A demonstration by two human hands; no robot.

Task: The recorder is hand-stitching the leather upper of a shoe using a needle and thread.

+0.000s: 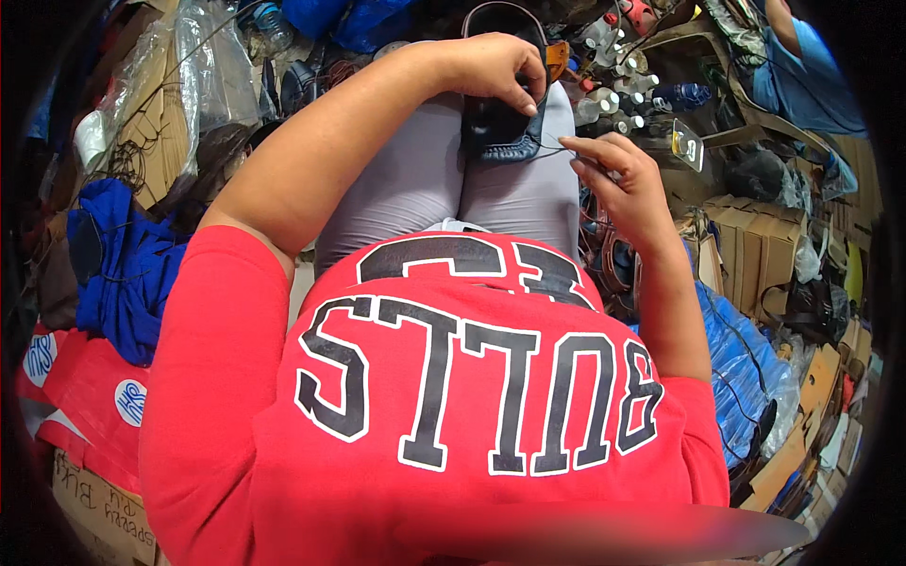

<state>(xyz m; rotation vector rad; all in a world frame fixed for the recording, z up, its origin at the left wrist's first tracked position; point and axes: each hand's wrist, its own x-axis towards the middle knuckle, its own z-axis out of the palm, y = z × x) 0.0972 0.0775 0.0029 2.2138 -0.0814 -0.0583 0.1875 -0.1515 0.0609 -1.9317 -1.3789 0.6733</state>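
A dark shoe (486,124) lies on my lap between my thighs, with a row of stitches (510,152) along its near end. My left hand (500,74) reaches over the shoe, fingers curled and thumb against its right side, gripping it. A thin dark thread (550,149) runs from the stitched end toward my right hand (618,172). That hand is raised just right of my thigh, thumb and forefinger pinching the thread. Whether a needle is also there is too small to tell. An orange-brown piece (558,58) shows at the shoe's right side.
Several small capped bottles (613,99) stand beyond my right hand. Stacked cardboard (746,245) and blue plastic sheeting (731,344) lie to the right. At left are clear plastic wrap (212,85), blue cloth (132,274) and a red bag (90,406). Another person's arm (781,26) shows far right.
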